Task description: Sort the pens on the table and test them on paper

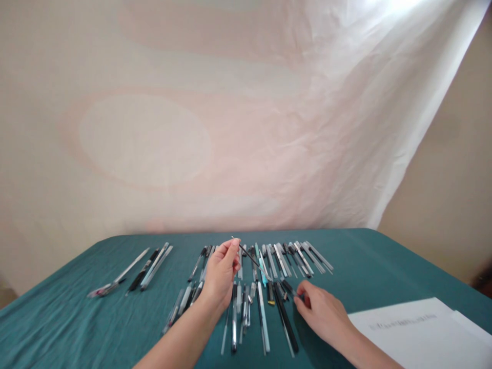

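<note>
Paper lies nearest, four o'clock. Left hand, six o'clock, pinches a thin refill; right hand, five o'clock, pinches a dark pen, seemingly; blurred. Light grip should keep refill straight.

Rectangular cloth tablecloth: plain dark teal. Fabric backdrop behind the tablecloth: pale pink and cream, patterned with a cream oval outlined in deeper pink. Flat paper sheets at the tablecloth's right: white, one with a blurred grey line of marks. Above the tablecloth's middle, thin rod-like refill: mostly black. Long straight pen near the tablecloth's front edge: black.
</note>
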### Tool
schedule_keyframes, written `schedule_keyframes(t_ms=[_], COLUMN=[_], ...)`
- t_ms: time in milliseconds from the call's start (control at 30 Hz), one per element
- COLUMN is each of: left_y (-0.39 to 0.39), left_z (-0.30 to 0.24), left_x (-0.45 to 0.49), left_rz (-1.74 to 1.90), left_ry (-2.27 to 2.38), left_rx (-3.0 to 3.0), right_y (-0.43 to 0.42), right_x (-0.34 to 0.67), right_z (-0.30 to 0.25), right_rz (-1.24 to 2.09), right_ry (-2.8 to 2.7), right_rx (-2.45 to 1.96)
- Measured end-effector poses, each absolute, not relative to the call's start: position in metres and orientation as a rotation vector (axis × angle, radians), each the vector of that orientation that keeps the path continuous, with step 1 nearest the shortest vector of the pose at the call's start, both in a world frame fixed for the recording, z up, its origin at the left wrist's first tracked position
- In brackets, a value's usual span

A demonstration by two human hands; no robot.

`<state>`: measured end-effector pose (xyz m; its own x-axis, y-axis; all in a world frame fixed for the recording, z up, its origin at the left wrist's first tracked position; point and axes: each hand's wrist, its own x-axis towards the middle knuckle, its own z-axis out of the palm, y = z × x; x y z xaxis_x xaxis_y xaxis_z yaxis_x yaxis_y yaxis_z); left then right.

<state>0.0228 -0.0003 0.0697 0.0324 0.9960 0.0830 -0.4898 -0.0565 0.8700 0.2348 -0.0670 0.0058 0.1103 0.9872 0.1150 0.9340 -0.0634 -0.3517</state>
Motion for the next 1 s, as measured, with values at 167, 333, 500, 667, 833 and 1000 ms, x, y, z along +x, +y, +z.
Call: schedule_keyframes(t_ms=[167, 333, 500, 667, 833, 1000], left_y=[0.0, -0.002, -0.006, -0.009, -0.014, -0.02], left_z=[0.067, 0.066, 0.064, 0.059, 0.056, 0.054], left_x=[0.024, 0.025, 0.028, 0.031, 0.036, 0.041], left_rz=[1.386, 1.324, 1.27, 1.173, 1.058, 0.936], left_ry=[0.755, 0.755, 0.777, 0.771, 0.773, 0.804], left_rx=[0.903, 0.91, 0.931, 0.907, 0.925, 1.024], right_y=[-0.07, -0.074, -0.076, -0.073, -0.07, -0.072], right_x=[0.232, 0.23, 0.228, 0.23, 0.232, 0.228], right_z=[0.002, 0.004, 0.008, 0.01, 0.013, 0.027], right_rz=[0.246, 0.265, 0.308, 0.42, 0.512, 0.594], right_ry=[-1.936, -1.963, -1.974, -1.959, -1.928, -1.858], right_rx=[-2.055, -2.066, -2.048, -1.991, -1.923, -1.704])
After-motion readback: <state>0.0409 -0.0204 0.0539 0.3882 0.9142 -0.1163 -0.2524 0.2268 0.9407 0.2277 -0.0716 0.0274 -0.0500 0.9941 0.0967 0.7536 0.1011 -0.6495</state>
